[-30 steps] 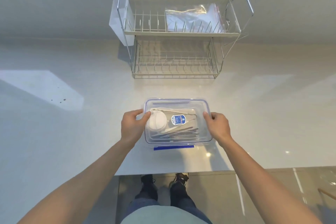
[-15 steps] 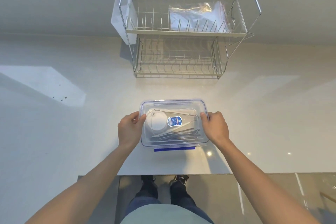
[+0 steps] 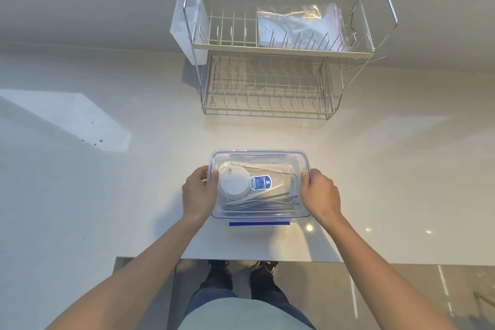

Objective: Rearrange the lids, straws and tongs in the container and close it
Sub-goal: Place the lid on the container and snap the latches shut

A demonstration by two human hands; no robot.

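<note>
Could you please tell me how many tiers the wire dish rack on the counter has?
2: the upper tier holds a clear plastic bag on its right side, and the lower tier beneath it looks bare. Nothing suggests a hidden third tier.

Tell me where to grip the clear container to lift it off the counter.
Grip the container by its two short ends, one hand from each side, where the left hand and right hand sit now. Its long rectangular shape and slick lid suit a two-sided clamp under the rim.
</note>
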